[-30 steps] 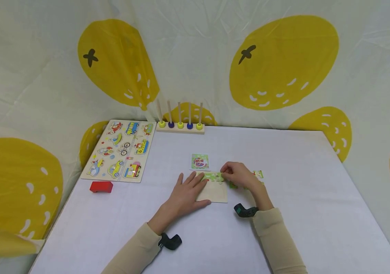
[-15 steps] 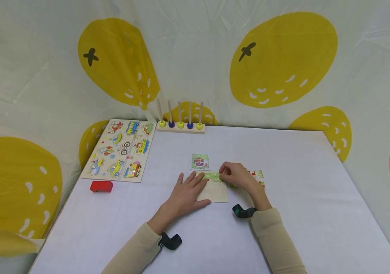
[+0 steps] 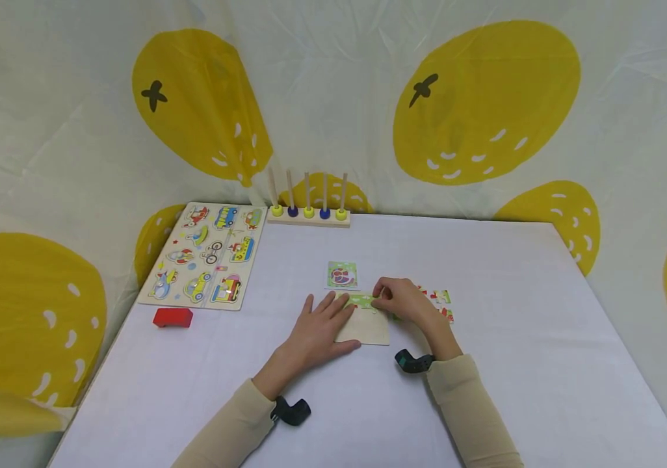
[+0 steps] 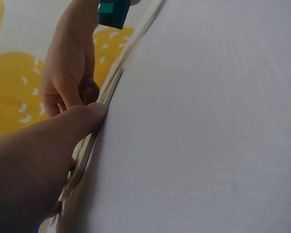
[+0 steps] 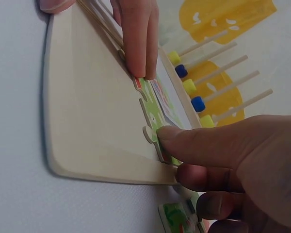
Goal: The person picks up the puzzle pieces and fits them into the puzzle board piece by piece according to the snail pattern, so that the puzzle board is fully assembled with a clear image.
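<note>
head view: right hand pinches a green puzzle piece, left hand spread, touching the wooden board

The white table bears a picture board, block, 5-peg rack, card, tray and puzzle pieces.

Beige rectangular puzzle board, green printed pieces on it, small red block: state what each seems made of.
Beige rectangular puzzle board: probably matt wood; pale, unpainted-looking face.
Green printed pieces: likely thin wood or fibreboard; smooth print, brownish cut edges.
Small red block: painted wood or plastic; smooth, even colour leaves it open.
</note>
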Demonstrator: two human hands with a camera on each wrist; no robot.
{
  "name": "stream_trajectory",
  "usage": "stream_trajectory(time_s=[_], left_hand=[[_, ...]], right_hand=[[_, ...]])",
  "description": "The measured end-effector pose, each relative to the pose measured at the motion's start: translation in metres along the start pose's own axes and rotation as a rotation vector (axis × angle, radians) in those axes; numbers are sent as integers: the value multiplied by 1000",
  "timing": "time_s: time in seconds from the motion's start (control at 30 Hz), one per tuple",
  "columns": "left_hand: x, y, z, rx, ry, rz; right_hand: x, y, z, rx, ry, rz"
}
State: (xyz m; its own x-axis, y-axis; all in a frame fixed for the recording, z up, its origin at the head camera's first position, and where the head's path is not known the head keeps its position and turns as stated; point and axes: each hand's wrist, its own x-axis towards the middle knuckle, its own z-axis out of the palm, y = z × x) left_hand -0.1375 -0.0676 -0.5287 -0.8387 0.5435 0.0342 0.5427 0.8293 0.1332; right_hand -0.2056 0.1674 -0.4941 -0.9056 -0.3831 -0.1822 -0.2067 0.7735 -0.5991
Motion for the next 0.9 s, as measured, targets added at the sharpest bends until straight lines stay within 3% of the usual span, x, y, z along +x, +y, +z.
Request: stream_trajectory(time_s=[0.23,0.47,0.67,0.9], left_hand=[[0,-1,-3,-38,17,-10],[0,-6,-8,-65,-31,-24],[-1,-13,-13,-106,-23,-29],[-2,-17,-14,-139,-9,-3]], right_hand=[[0,-1,0,-2,5,3],[0,0,0,-6,-3,7],[1,-1,-1,-6,-4,3],[-1,1,-2,-13,48,11]])
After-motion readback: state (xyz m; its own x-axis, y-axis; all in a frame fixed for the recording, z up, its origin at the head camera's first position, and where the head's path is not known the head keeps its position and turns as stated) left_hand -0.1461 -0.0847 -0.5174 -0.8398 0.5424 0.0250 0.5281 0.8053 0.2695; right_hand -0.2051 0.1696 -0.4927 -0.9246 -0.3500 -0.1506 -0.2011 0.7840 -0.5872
